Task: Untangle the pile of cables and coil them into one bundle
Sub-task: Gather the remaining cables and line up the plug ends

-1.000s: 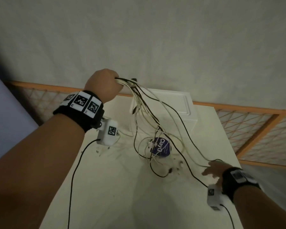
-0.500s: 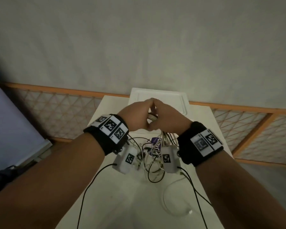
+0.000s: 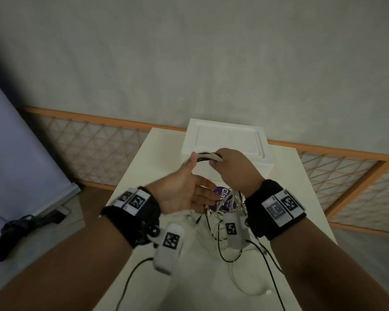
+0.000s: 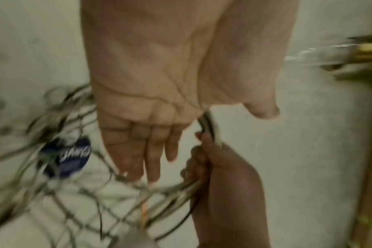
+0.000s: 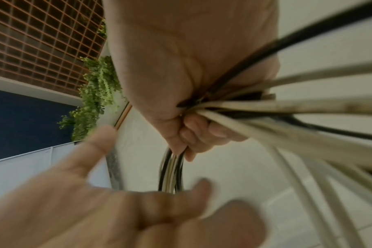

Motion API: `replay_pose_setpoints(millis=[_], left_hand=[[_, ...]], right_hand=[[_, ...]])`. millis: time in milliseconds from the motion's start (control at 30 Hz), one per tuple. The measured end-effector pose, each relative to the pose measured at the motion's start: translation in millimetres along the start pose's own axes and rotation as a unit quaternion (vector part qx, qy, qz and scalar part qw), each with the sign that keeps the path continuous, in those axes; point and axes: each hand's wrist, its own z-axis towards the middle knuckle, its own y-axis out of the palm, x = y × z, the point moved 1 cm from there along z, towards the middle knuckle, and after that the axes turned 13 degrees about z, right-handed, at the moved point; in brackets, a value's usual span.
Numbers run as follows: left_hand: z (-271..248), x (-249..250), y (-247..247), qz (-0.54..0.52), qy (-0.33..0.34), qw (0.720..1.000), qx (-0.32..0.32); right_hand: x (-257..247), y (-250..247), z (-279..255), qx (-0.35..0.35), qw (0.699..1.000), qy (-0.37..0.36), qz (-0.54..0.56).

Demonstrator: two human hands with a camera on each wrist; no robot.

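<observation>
Since the earlier frame, left hand (image 3: pixel 184 189) has been opened flat; cables (image 3: pixel 208 157) gripped by right hand (image 3: pixel 233 167) (loose ends (image 3: pixel 225 243) uncoiled).

The light is dim and flat, with a greyish cast and grain. In the head view the corners darken and straight edges bow outward. Both wrist views suffer motion blur: the cables (image 4: pixel 60 189) smear into streaks, and the left hand (image 5: pixel 108 209) up close is soft and out of focus.
</observation>
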Motion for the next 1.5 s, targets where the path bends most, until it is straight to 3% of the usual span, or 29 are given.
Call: replay_pose_setpoints(millis=[67,200,333,467,533,667,800,867,967,1067,1200,1300,1467,1500], left_hand=[[13.9,-9.6,8.5,-0.161,0.009,0.986,0.038],[30.7,-9.0,-11.0,-0.418,0.079,0.882,0.202],[34.0,-4.6,-38.3,-0.514,0.095,0.809,0.269],[25.1,-12.4,-83.5,-0.525,0.116,0.783,0.311],[24.2,-12.7,-92.3,-0.505,0.122,0.784,0.339],[29.8,-6.6,-81.8,-0.424,0.133,0.823,0.353],[37.5,-3.6,-64.9,-0.440,0.135,0.803,0.379],[39.8,-1.0,-56.9,-0.449,0.139,0.793,0.387],[42.3,4.0,-38.7,-0.441,0.140,0.812,0.355],[42.1,12.2,-18.6,-0.410,0.156,0.836,0.329],[34.8,15.0,-18.2,-0.372,0.177,0.843,0.344],[28.7,10.4,-20.2,-0.348,0.178,0.855,0.340],[18.2,21.9,-16.8,-0.274,0.216,0.884,0.311],[15.4,26.2,-16.8,-0.261,0.226,0.888,0.304]], right_hand=[[-4.2,10.8,-7.6,-0.017,0.999,-0.032,0.023],[4.2,23.0,-32.9,-0.062,0.996,-0.055,0.032],[34.5,16.2,-58.1,-0.065,0.998,-0.014,0.016],[77.9,-10.5,-87.3,-0.074,0.996,0.046,0.003],[96.7,-21.9,-96.1,-0.073,0.994,0.075,-0.018],[126.7,-34.2,-94.4,-0.049,0.993,0.106,-0.014],[146.8,-33.6,-78.9,-0.137,0.973,0.160,-0.092],[132.4,-32.7,-67.0,-0.111,0.985,0.092,-0.094],[73.3,-10.3,-46.3,0.025,0.994,-0.106,0.017],[24.7,36.2,-30.5,-0.017,0.985,-0.162,0.057],[24.2,58.7,-24.6,0.017,0.965,-0.061,0.253],[27.4,63.7,-19.1,-0.044,0.976,-0.019,0.214],[38.0,74.9,-21.3,-0.114,0.966,0.049,0.229],[36.6,76.6,-25.4,-0.121,0.965,0.036,0.231]])
